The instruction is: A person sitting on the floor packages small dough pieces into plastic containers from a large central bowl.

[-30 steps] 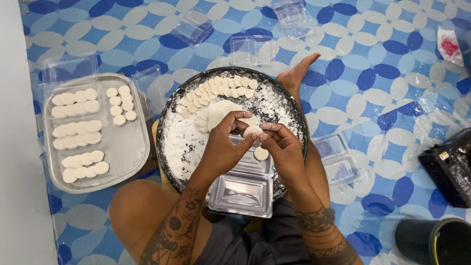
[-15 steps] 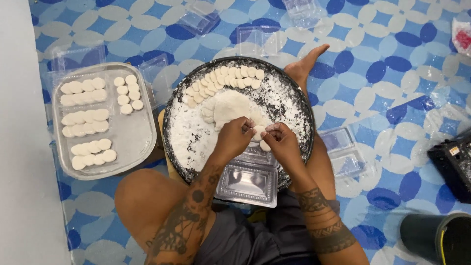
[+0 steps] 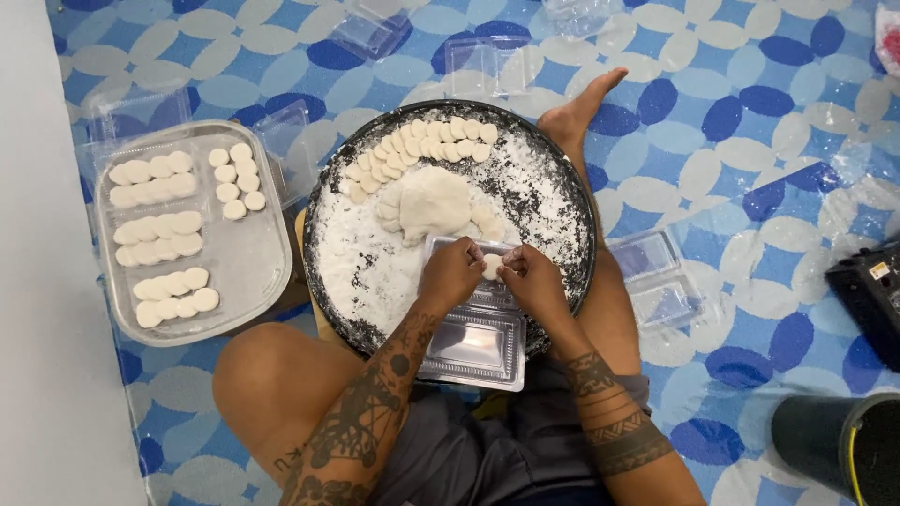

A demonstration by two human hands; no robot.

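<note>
I sit on the floor with a round black pan (image 3: 562, 178) dusted with white flour in front of me. A lump of white dough (image 3: 433, 202) lies in its middle, and a curved row of small dough discs (image 3: 422, 147) lines its far rim. My left hand (image 3: 450, 275) and my right hand (image 3: 532, 278) meet over an open clear plastic container (image 3: 473, 345) at the pan's near edge. Both pinch one small white dough disc (image 3: 491, 266) between their fingertips.
A metal tray (image 3: 253, 262) with rows of dough discs sits to the left. Several empty clear plastic containers lie around, one (image 3: 656, 276) by my right knee. A black device (image 3: 867, 300) and a dark bin (image 3: 839, 450) are at the right. My bare foot (image 3: 577, 112) rests beyond the pan.
Both hands have lowered toward the plastic container while still holding the dough disc. The view has shifted slightly.
</note>
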